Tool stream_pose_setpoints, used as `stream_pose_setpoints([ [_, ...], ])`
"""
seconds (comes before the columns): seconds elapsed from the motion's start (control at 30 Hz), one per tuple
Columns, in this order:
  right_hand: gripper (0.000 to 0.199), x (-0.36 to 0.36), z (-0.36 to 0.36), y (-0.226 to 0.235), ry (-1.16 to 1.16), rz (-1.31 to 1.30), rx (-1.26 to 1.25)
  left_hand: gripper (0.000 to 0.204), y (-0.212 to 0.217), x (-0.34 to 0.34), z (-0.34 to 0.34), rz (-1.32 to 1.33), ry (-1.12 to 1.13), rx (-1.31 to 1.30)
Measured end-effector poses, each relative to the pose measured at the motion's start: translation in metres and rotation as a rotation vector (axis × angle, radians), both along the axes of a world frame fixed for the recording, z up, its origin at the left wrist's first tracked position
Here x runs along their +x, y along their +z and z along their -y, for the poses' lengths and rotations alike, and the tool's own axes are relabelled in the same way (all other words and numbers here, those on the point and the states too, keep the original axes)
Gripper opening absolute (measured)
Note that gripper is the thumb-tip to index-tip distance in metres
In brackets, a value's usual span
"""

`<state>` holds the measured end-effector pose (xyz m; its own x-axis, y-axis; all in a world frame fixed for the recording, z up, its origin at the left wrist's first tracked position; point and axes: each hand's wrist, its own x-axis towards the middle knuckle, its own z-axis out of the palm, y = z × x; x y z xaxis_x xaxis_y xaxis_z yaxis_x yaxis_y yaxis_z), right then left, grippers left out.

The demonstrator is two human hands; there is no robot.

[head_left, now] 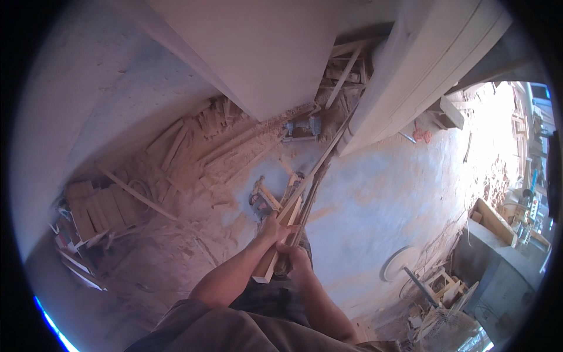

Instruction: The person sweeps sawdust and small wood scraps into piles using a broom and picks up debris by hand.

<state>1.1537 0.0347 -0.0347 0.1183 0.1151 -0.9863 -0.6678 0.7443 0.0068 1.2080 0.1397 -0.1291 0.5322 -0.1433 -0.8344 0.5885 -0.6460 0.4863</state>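
My left hand (273, 229) and my right hand (293, 253) are both closed around a bundle of long thin wooden strips (314, 173). The strips run from my hands up and to the right, toward the foot of a pale board (410, 64). Their near ends stick out below my hands, in front of my dark trousers. My forearms come in from the lower edge. The floor under the bundle is covered with sawdust.
A big light panel (258, 47) leans at the top. Offcuts and slats (199, 135) are heaped on the left, flat blocks (97, 208) further left. A small grey machine (302, 129) sits under the panel. Wooden frames, a round disc (402, 261) and a bench (498, 234) stand on the right.
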Motion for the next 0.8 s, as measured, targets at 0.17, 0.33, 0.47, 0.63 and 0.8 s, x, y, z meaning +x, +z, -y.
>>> stream_pose_setpoints([
  [0.17,0.038,-0.005,0.011,-0.022,0.021,0.008,0.047,0.058,-0.006,0.009,-0.013,-0.159,0.286,-0.187],
  [0.33,0.039,0.019,0.007,0.021,0.163,-0.023,-0.098,0.039,-0.019,-0.004,-0.02,-0.127,0.467,-0.179],
  [0.47,0.041,0.004,0.037,-0.002,0.177,-0.183,-0.029,0.031,-0.052,-0.023,-0.007,-0.158,0.356,-0.055],
  [0.63,0.043,-0.029,0.077,-0.01,0.246,-0.263,0.02,0.029,-0.072,-0.02,-0.01,-0.216,0.31,-0.028],
  [0.8,0.039,-0.082,0.114,-0.015,0.379,-0.236,-0.079,0.026,-0.077,-0.017,-0.032,0.012,0.18,-0.103],
])
